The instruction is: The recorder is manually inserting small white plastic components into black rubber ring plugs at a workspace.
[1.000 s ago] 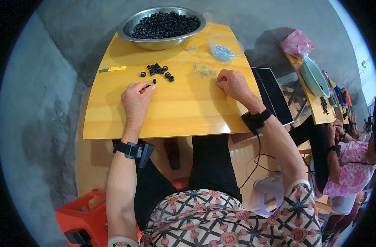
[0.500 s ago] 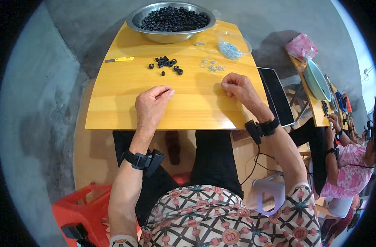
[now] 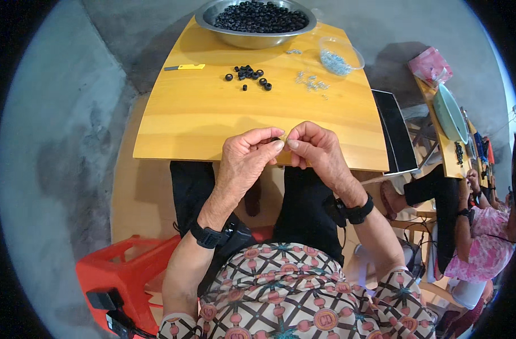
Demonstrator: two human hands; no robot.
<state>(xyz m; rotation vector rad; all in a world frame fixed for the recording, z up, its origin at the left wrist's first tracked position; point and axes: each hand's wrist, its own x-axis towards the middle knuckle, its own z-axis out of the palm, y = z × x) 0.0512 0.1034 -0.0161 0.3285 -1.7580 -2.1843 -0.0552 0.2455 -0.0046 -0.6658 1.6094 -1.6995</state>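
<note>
Left hand (image 3: 246, 161) and right hand (image 3: 317, 148) pinched fingertip to fingertip on a tiny dark ring (image 3: 276, 139), above the near edge of the wooden bench (image 3: 196, 118)

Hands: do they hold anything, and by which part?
The left hand and right hand pinch a small dark piece between fingertips; which part cannot be told.

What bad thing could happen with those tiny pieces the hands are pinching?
The left hand and right hand pinch something tiny right at the near edge of the table; if it slips, it would likely fall to the floor. The loose black rings and small metal bits lie free and might roll or scatter if bumped.
</note>
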